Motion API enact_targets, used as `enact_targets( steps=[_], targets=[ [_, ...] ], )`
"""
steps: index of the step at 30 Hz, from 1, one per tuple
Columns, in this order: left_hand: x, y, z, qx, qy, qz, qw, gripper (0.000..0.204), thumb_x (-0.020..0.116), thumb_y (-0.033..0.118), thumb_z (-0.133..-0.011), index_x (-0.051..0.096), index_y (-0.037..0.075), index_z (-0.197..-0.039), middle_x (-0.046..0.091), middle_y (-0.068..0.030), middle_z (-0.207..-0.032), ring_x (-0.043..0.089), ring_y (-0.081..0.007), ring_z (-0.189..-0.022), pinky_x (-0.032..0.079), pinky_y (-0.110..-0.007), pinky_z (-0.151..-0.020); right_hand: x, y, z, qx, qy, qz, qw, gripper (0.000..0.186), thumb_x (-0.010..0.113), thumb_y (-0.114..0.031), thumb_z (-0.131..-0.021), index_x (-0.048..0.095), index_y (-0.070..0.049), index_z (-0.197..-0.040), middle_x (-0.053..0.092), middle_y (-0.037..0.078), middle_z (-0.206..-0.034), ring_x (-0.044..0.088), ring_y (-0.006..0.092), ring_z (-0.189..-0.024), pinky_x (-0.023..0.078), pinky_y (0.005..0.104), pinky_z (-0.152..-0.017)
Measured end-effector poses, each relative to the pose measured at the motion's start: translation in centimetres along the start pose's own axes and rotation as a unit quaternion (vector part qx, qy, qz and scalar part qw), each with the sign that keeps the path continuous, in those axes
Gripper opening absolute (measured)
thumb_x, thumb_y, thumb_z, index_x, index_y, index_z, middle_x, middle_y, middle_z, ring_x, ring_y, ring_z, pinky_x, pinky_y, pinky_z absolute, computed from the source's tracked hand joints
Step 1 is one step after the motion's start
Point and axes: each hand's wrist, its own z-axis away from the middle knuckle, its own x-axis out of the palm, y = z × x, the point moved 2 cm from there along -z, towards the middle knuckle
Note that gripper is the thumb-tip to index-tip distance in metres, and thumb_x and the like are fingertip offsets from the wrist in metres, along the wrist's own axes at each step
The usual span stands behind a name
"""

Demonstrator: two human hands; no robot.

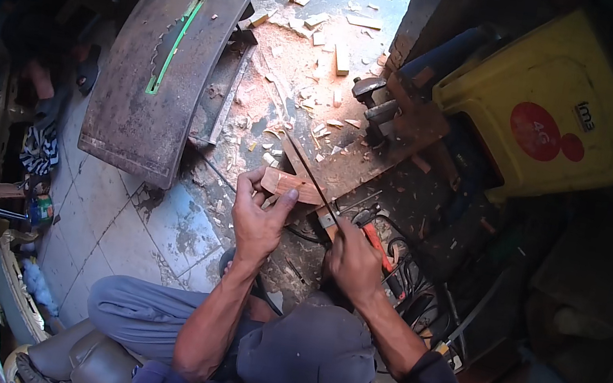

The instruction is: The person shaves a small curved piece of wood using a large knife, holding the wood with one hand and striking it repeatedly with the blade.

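Observation:
My left hand (260, 212) grips a small reddish wooden block (291, 185) between thumb and fingers, above a wooden board (299, 163). My right hand (356, 261) is closed round the near end of a long, thin, dark file-like tool (311, 162). The tool slants from my right fist up and to the left, across the block's right part. Whether its edge touches the block, I cannot tell. Its handle is mostly hidden in my fist.
At the left stands a metal saw table (150, 121) with a green-edged slot. Wood offcuts (342, 60) and sawdust litter the floor ahead. To the right are a metal clamp (378, 113), a yellow plastic chair (559, 94), an orange-handled tool (377, 246) and tangled black cables (416, 303).

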Motion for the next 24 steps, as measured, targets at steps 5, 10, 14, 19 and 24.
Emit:
enact_targets(
  steps=[5, 10, 14, 19, 24],
  targets=[
    [-0.4, 0.5, -1.2, 0.019, -0.003, -0.014, 1.000, 0.055, 0.078, 0.008, -0.093, 0.043, -0.007, -0.132, 0.061, -0.0199, -0.123, 0.064, -0.0244, -0.116, 0.057, -0.035, -0.094, -1.1, -1.5, -2.2, -0.002, 0.009, -0.009, 1.000, 0.022, 0.064, -0.006, -0.093, 0.061, 0.000, -0.114, 0.070, 0.018, -0.087, 0.071, 0.0374, -0.069, 0.056, 0.0461, -0.058],
    [-0.7, 0.8, -0.5, -0.019, 0.009, 0.010, 1.000, 0.056, 0.078, 0.009, -0.092, 0.042, -0.007, -0.132, 0.060, -0.0202, -0.124, 0.064, -0.0268, -0.116, 0.057, -0.039, -0.097, 1.2, 2.0, 0.6, 0.113, -0.154, 0.111, 0.975, 0.031, 0.067, -0.004, -0.090, 0.062, 0.000, -0.120, 0.072, 0.020, -0.091, 0.073, 0.0363, -0.078, 0.057, 0.0477, -0.064],
    [-0.4, 0.5, -0.5, -0.017, 0.001, 0.012, 1.000, 0.054, 0.076, 0.007, -0.094, 0.041, -0.007, -0.133, 0.058, -0.0208, -0.123, 0.063, -0.0266, -0.116, 0.058, -0.037, -0.096, -2.1, -1.7, -1.1, -0.002, 0.003, 0.016, 1.000, 0.040, 0.070, -0.001, -0.087, 0.062, -0.001, -0.126, 0.071, 0.019, -0.092, 0.072, 0.0355, -0.077, 0.057, 0.0420, -0.067],
    [0.5, 0.5, -0.5, -0.013, -0.012, 0.022, 1.000, 0.052, 0.075, 0.006, -0.095, 0.041, -0.006, -0.132, 0.061, -0.0208, -0.122, 0.064, -0.0238, -0.114, 0.058, -0.035, -0.095, -0.4, 1.6, -0.6, 0.106, -0.192, 0.111, 0.969, 0.045, 0.070, 0.004, -0.084, 0.061, 0.001, -0.128, 0.071, 0.016, -0.093, 0.072, 0.0350, -0.077, 0.058, 0.0421, -0.065],
    [-0.4, 0.2, -0.6, -0.003, -0.002, 0.014, 1.000, 0.053, 0.075, 0.007, -0.095, 0.041, -0.006, -0.133, 0.061, -0.0208, -0.123, 0.065, -0.0233, -0.114, 0.058, -0.034, -0.094, -0.8, -0.9, -1.4, 0.033, -0.050, -0.001, 0.998, 0.022, 0.066, -0.005, -0.093, 0.061, 0.000, -0.114, 0.069, 0.020, -0.089, 0.070, 0.0389, -0.072, 0.056, 0.0485, -0.060]
  ],
)
